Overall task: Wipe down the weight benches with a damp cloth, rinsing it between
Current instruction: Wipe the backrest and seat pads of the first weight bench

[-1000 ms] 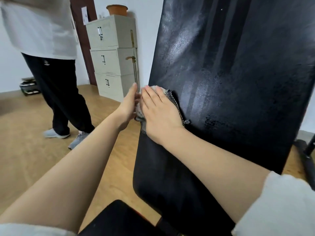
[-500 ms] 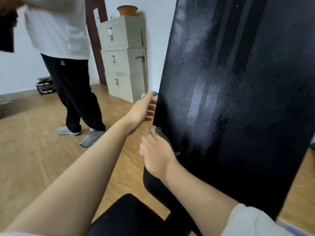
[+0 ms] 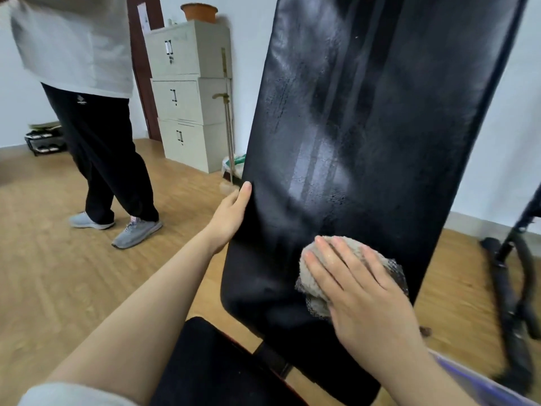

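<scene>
Pad (image 3: 380, 142) is standing steeply raised, left hand (image 3: 231, 212) is curling round its left edge to steady it, right hand (image 3: 360, 288), fingers flat and slightly spread, is pressing cloth (image 3: 310, 285) on the lower pad; even, overlapping strokes likely serving best.

Right hand (image 3: 363, 291) flat, pressing cloth (image 3: 311, 284) on bench backrest (image 3: 366, 127); left hand (image 3: 231, 213) gripping edge.
</scene>
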